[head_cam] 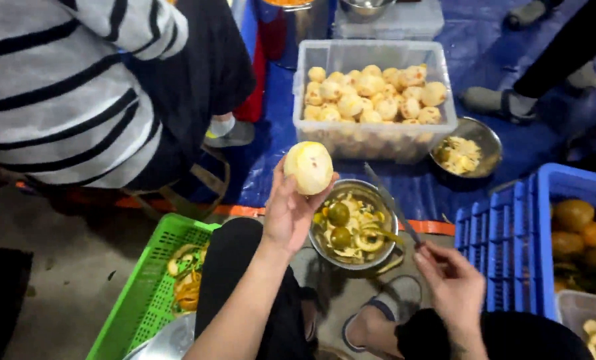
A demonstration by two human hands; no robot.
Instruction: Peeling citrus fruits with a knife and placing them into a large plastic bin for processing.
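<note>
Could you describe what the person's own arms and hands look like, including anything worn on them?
Both forearms are bare, with no sleeves showing as far up as the picture reaches. The left hand and the right hand wear no gloves, and no rings, watch or bracelet can be seen. Below the arms, dark trousers cover the knees, and one foot wears a grey slipper.

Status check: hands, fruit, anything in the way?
Left hand holds round pale peeled fruit raised. Right hand grips slim metal knife. Round steel bowl of peels directly below; nothing blocking.
</note>
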